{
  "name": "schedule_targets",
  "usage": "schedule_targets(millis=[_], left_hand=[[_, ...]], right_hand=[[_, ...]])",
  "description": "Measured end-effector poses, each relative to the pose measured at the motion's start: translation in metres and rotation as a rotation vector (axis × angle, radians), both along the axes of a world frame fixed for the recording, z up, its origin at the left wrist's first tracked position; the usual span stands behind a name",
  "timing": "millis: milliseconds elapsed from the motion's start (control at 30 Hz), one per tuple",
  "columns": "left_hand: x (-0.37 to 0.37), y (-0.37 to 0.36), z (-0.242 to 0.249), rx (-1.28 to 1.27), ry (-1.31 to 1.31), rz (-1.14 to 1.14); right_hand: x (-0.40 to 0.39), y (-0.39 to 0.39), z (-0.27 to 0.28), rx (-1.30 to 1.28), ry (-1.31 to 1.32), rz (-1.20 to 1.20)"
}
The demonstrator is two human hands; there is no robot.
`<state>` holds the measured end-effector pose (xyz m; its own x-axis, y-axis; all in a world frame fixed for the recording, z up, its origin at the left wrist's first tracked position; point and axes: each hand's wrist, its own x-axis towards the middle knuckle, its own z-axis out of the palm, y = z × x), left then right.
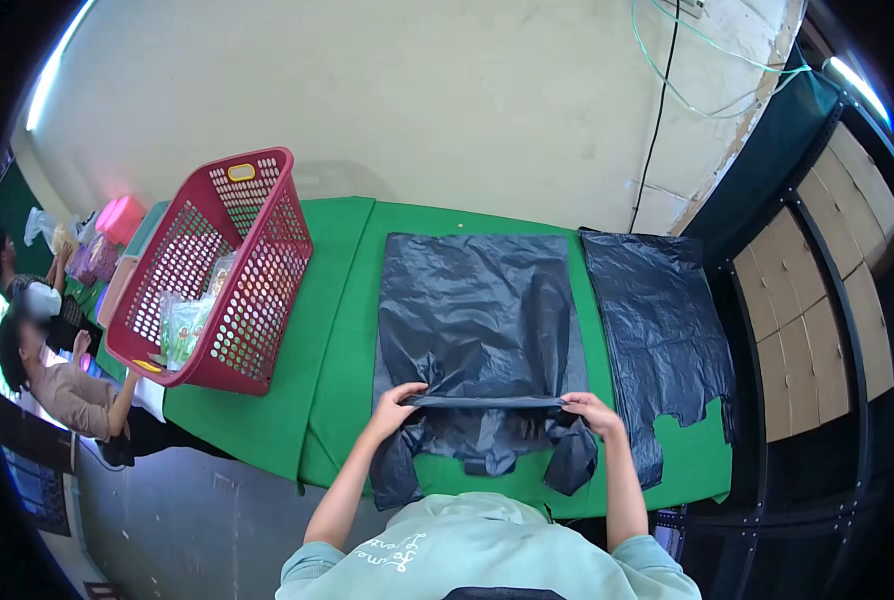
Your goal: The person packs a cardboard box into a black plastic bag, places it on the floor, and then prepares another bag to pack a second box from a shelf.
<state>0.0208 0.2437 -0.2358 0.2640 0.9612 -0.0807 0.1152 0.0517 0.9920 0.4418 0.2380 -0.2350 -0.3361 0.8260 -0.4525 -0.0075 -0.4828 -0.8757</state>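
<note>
Head view, left hand [395, 402], right hand [589, 408] apparently pinching black bag [477, 310] fold

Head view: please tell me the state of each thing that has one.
Black bag: flat on table, mouth edge pinched up by both hands.
Second black bag: lying flat, untouched.
Red basket: tilted, packets inside.
Left hand: shut on the bag edge.
Right hand: shut on the bag edge.

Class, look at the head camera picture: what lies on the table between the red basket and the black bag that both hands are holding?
In the head view, only bare green tablecloth lies between the red basket and the black bag.
</note>
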Motion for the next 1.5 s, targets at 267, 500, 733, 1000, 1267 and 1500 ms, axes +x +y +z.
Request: schedule_targets(millis=[267,500,733,1000,1267,1500], left_hand=[[-0.026,0.004,0.146,-0.507,-0.092,-0.523],[-0.040,0.055,0.038,-0.295,-0.103,-0.289],[-0.070,0.018,0.012,0.049,0.356,0.329],[-0.015,-0.105,0.082,-0.080,0.802,0.405],[0.003,-0.104,0.002,-0.214,0.881,0.399],[-0.041,-0.101,-0.016,0.022,1.205,0.552]], right_hand=[[0.030,0.004,0.112,-0.177,0.207,0.384],[0.023,0.030,0.022,-0.065,-0.240,0.189],[0.010,0.003,0.021,0.271,-1.020,0.025],[0.015,-0.081,-0.007,0.088,-1.197,-0.138],[0.008,-0.076,-0.011,0.203,-0.945,-0.529],[0.084,-0.092,0.064,-0.432,-0.350,-0.114]])
